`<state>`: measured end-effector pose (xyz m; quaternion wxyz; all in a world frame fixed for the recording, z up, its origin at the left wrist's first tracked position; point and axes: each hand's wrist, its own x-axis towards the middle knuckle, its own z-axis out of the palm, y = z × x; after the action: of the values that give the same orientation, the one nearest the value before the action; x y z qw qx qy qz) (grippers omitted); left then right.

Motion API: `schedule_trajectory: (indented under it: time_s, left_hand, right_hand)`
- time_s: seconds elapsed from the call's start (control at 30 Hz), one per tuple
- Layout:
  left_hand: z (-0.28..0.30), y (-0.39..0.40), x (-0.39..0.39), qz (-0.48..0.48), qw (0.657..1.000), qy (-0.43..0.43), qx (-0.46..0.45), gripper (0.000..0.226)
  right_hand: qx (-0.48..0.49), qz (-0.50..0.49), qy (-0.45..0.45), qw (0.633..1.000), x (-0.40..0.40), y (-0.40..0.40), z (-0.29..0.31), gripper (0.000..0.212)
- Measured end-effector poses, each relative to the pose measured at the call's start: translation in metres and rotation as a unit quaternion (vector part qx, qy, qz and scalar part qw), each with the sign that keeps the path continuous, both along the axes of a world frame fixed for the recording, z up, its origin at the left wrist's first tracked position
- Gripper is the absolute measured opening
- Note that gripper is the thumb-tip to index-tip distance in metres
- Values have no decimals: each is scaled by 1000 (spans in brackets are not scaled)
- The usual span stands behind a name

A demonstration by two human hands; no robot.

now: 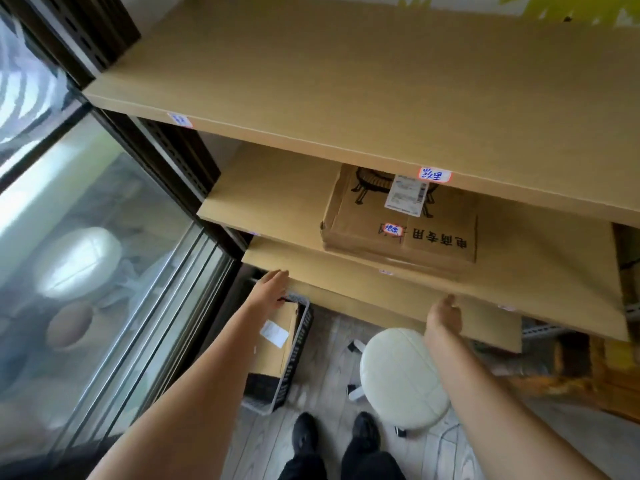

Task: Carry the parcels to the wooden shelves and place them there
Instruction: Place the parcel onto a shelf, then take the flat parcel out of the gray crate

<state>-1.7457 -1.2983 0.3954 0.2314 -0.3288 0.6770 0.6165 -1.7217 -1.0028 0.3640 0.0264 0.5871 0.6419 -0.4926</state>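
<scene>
A flat cardboard parcel (401, 223) with black print and a white shipping label lies on the second wooden shelf (270, 199), under the top shelf (311, 81). My left hand (270, 289) reaches forward below the front edge of the third shelf (346, 271), fingers stretched out and empty. At the same shelf's front edge, further right, my right hand (445, 315) holds nothing, and its fingertips are partly hidden by the board. Another cardboard parcel (273, 344) with a white label stands in a grey crate (294, 368) on the floor below my left arm.
A glass sliding door (97, 254) with dark frames runs along the left. A round cream stool (403, 375) stands on the wood floor by my feet (332, 434). Dark slotted shelf uprights (173, 157) rise at the left end of the shelves. Boxes fill the lower right.
</scene>
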Motion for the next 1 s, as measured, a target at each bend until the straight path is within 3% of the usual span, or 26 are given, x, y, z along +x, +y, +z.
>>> schedule_trajectory:
  time_s: [0.1,0.23,0.43,0.57,0.73,1.0]
  left_hand:
    - [-30,-53,37,-16,997,-40,-60,50]
    - [-62,-121,76,-46,989,-79,-119,55]
    - [-93,-204,99,-133,973,-87,-167,50]
    - [-125,-258,114,-165,962,-129,-174,54]
    - [-171,-298,123,-174,957,-161,-169,52]
    - [-313,-307,116,-171,955,-173,-168,50]
  right_hand:
    - [-27,124,-55,990,22,-46,-17,57]
    - [-58,340,-91,934,42,-119,-33,49]
    - [-57,471,-128,871,62,-235,-71,36]
    - [-85,522,-182,829,78,-305,-104,58]
    - [-107,544,-202,808,91,-366,-150,59]
    - [-136,513,-175,829,67,-402,-290,50]
